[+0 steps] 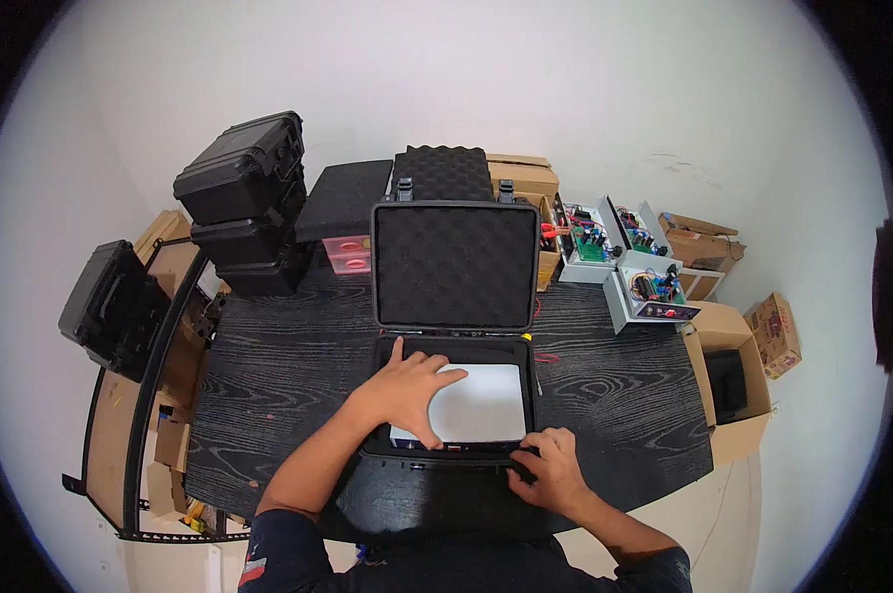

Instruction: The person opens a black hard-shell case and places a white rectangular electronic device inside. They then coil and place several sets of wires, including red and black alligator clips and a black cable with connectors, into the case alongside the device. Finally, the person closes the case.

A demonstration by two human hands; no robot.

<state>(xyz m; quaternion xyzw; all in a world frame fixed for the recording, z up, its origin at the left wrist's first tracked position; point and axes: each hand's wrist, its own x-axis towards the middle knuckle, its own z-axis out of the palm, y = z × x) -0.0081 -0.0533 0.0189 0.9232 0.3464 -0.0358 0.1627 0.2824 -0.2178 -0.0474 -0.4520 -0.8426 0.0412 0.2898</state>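
A hard black case (454, 265) stands with its lid up on the dark table in front of me, its lid lined with bumpy foam. In its base lies a white box-shaped device (481, 400) with a dark front panel, surrounded by black foam (387, 351). My left hand (402, 390) rests over the device's left part with fingers spread, the thumb down at the front panel. At the front right corner of the device and case, my right hand (550, 465) has bent fingers, with the thumb apart from them. It grips nothing that I can see.
Black cases (249, 198) are stacked at the back left; another case (116, 306) sits on a shelf. Foam pieces (353, 193) lie atop pink drawers (348, 255). Opened white devices with circuit boards (654, 292) stand at the back right, beside a cardboard box (698, 346).
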